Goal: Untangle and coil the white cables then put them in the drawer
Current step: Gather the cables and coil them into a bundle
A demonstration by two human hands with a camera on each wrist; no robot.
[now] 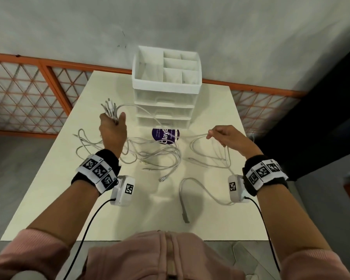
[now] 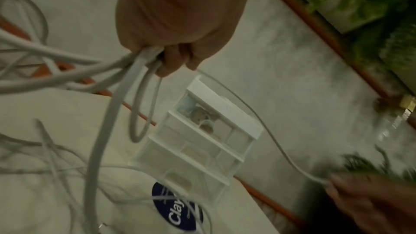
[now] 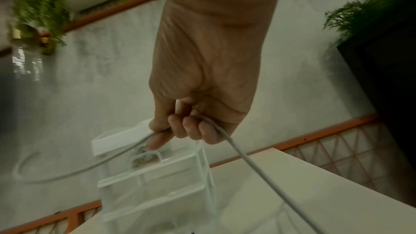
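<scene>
The left hand [image 1: 112, 130] is raised over the left part of the worktop [image 1: 49, 199], its fingers [image 2: 173, 63] curled round a bunch of white cables [image 1: 160, 156]. Their plug ends [image 1: 109, 107] fan out of the fist, pointing up and toward the far left. From the fist the strands drop to a loose tangle that spreads across the middle of the worktop, near the drawer unit [image 1: 166, 98]; several loops lie to the left of the wrist too.

The right hand [image 1: 228, 138] is held up over the right part of the worktop, thumb and fingers [image 3: 191, 127] pinching one thin cable. That strand runs roughly left to right, arching from the left fist across the front of the drawer unit to the right hand, then hangs in loops on the near right. One thicker cable [image 1: 198, 188] lies apart on the near worktop, bent in an arch, its plug pointing toward the near edge.

The drawer unit stands at the far middle, white with clear drawer fronts, all pushed in, and an open divided tray on top. Just in front of it lies a round purple sticker [image 1: 166, 136] under the cables; its white lettering reads "Clay" in the left wrist view, the rest hidden.
</scene>
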